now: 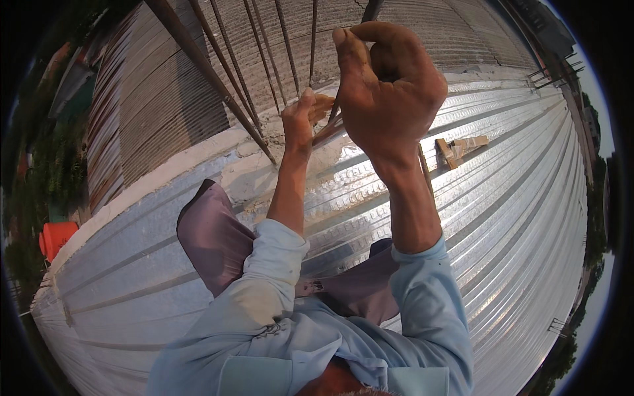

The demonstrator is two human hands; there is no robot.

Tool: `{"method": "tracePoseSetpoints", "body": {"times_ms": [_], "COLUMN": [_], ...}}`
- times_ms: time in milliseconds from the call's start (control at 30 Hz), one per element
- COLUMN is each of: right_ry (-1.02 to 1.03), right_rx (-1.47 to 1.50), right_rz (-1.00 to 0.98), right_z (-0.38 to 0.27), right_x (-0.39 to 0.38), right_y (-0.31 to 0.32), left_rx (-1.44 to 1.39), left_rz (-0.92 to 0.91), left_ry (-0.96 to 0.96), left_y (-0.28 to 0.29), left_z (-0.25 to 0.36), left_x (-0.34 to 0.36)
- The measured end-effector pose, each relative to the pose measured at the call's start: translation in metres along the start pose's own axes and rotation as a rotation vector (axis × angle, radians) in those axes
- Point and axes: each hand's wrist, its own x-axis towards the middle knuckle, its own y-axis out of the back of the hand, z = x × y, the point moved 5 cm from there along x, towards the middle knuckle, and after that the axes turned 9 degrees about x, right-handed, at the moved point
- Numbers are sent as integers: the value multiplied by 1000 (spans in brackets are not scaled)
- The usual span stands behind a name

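Note:
Several rusty upright steel bars [220, 88] rise from a rough concrete ledge [236, 171]. My left hand [302, 117] is among their lower ends, thumb up and fingers stretched toward the right, close to a bar; whether it touches it is unclear. My right hand [391, 89] is raised higher and nearer the camera, fingers curled and thumb close to the index finger. It is in front of a dark bar [371, 9], and what it holds, if anything, is hidden.
Shiny corrugated metal sheeting [508, 231] spreads below me. Wooden pieces [450, 152] lie on it at right. An older grey corrugated roof [148, 99] is beyond the ledge. A red container [56, 239] is at far left; more bars [555, 76] stick out at far right.

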Motion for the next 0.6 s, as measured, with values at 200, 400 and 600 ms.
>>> {"method": "tracePoseSetpoints", "body": {"times_ms": [200,400,600], "right_ry": [-107,-185,-474], "right_rx": [-47,-13,-293], "right_rz": [44,-1,-14], "right_z": [0,-2,38], "right_x": [10,11,42], "right_y": [-3,-21,-67], "left_rx": [299,486,635], "left_rz": [246,385,433], "left_ry": [-656,-411,-303], "left_y": [-9,-3,-4], "left_z": [9,-11,4], "left_x": [-77,-38,-5]}}
